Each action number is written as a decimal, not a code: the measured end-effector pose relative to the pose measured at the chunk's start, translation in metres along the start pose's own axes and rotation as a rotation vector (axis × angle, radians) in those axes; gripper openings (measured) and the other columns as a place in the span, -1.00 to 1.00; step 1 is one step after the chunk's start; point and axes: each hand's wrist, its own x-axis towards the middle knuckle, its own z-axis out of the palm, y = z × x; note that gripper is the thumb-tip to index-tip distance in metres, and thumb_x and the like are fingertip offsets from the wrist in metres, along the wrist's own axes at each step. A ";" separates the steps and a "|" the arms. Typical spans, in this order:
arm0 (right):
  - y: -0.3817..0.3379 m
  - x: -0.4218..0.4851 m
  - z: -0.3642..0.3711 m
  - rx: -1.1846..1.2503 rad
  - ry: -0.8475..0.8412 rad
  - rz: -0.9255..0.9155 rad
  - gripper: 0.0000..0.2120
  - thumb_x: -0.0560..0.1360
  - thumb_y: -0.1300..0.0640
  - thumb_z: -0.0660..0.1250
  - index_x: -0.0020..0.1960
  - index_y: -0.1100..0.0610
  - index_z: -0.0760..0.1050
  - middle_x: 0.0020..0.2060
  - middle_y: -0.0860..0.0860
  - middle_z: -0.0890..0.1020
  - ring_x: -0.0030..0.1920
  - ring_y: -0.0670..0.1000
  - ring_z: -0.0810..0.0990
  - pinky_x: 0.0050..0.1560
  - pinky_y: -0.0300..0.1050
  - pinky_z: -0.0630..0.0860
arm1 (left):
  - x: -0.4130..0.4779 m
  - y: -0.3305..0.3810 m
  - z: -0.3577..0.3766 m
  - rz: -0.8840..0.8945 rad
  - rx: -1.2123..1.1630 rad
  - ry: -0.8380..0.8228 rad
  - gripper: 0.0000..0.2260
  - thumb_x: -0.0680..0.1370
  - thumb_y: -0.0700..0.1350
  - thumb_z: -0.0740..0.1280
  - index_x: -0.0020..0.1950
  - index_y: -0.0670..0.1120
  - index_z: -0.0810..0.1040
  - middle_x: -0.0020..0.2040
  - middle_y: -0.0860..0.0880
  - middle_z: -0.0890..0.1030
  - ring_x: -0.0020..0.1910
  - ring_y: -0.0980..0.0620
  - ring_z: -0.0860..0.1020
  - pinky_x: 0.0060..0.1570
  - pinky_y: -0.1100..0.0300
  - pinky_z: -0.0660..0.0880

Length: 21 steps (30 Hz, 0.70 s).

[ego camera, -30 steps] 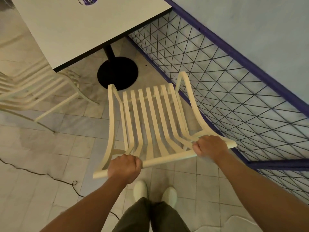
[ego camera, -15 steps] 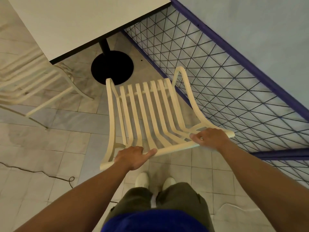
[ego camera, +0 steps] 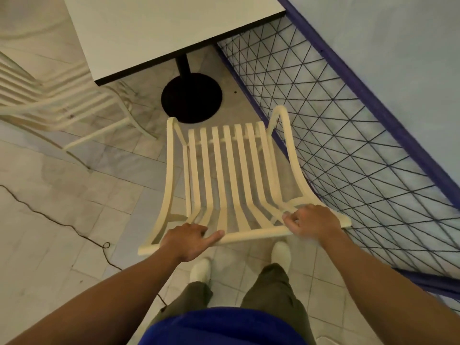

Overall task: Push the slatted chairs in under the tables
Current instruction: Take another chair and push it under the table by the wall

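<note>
Both hands are set on the top rail (ego camera: 254,234) of the slatted chair (ego camera: 225,170), one toward each end. The left hand (ego camera: 185,241) is laid over the rail with its fingers curled down the far side and its thumb stretched along the bar. The right hand (ego camera: 310,224) is wrapped round the rail near the right corner, fingers bent over it. This wide, two-ended hold is judged to be chosen so that the chair can be steered straight as well as driven forward.

The chair is faced toward the table (ego camera: 161,28). Its seat front is seen near the black round pedestal base (ego camera: 191,97), short of the tabletop's near edge, so the seat is not yet tucked under. Its right side is kept just beside the blue-framed wire mesh panel (ego camera: 348,145), which leaves little room there; a slight bias to the left is probably called for.

Another cream slatted chair (ego camera: 49,100) is seen at the table's left side, partly under it. A thin cable (ego camera: 49,215) is trailed across the tiled floor (ego camera: 62,257).

No brand, label or readable writing is shown.
</note>
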 end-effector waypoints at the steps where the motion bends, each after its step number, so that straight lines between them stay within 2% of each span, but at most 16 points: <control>1: 0.006 0.003 -0.006 -0.021 -0.002 -0.017 -0.50 0.60 -0.27 0.05 -0.13 -0.04 0.67 -0.32 -0.07 0.54 -0.37 -0.12 0.46 -0.41 -0.19 0.21 | 0.002 0.007 0.002 -0.028 -0.020 0.017 0.04 0.25 0.68 -0.37 0.22 0.14 0.59 0.04 0.06 0.63 -0.07 0.09 0.55 0.02 0.06 0.54; 4: 0.027 0.014 -0.020 -0.068 0.010 -0.076 -0.45 0.58 -0.30 -0.03 -0.20 -0.03 0.61 -0.33 -0.05 0.53 -0.35 -0.03 0.47 -0.38 -0.10 0.23 | 0.006 0.032 0.004 -0.075 -0.056 0.043 0.05 0.25 0.68 -0.36 0.25 0.15 0.61 0.00 0.07 0.63 -0.09 0.10 0.55 0.04 0.04 0.56; 6: 0.043 0.022 -0.026 -0.082 0.011 -0.119 -0.38 0.54 -0.34 -0.08 -0.16 -0.03 0.66 -0.33 -0.05 0.53 -0.35 -0.02 0.48 -0.36 -0.10 0.26 | 0.008 0.049 0.006 -0.114 -0.087 0.064 0.07 0.24 0.69 -0.36 0.26 0.15 0.61 0.00 0.07 0.64 -0.08 0.10 0.55 0.04 0.03 0.56; 10: 0.069 0.039 -0.042 -0.095 0.007 -0.184 -0.37 0.56 -0.34 -0.06 -0.11 -0.04 0.70 -0.34 -0.04 0.56 -0.37 -0.05 0.49 -0.36 -0.11 0.30 | 0.018 0.076 0.005 -0.187 -0.106 0.123 0.06 0.24 0.70 -0.33 0.29 0.16 0.62 0.07 0.08 0.65 -0.03 0.07 0.56 0.06 0.01 0.56; 15: 0.099 0.070 -0.063 -0.102 -0.004 -0.231 -0.20 0.44 -0.44 -0.23 -0.07 -0.08 0.71 -0.34 -0.07 0.57 -0.34 -0.05 0.53 -0.29 -0.10 0.46 | 0.038 0.104 0.001 -0.274 -0.118 0.198 0.06 0.24 0.70 -0.30 0.30 0.16 0.63 0.08 0.08 0.66 -0.02 0.04 0.57 0.06 0.01 0.58; 18: 0.109 0.088 -0.075 -0.111 -0.026 -0.233 -0.26 0.51 -0.44 -0.15 -0.03 -0.06 0.71 -0.33 -0.08 0.57 -0.32 -0.05 0.54 -0.23 -0.10 0.51 | 0.051 0.117 -0.010 -0.308 -0.086 0.220 -0.04 0.32 0.67 -0.23 0.26 0.14 0.65 0.01 0.10 0.64 -0.08 0.07 0.56 -0.02 0.08 0.57; 21: 0.116 0.104 -0.085 -0.121 -0.018 -0.249 -0.23 0.49 -0.47 -0.17 0.00 -0.07 0.71 -0.32 -0.09 0.59 -0.32 -0.08 0.55 -0.21 -0.10 0.54 | 0.061 0.123 -0.021 -0.305 -0.060 0.213 -0.18 0.42 0.61 -0.12 0.22 0.13 0.65 -0.02 0.10 0.63 -0.09 0.09 0.55 -0.09 0.13 0.52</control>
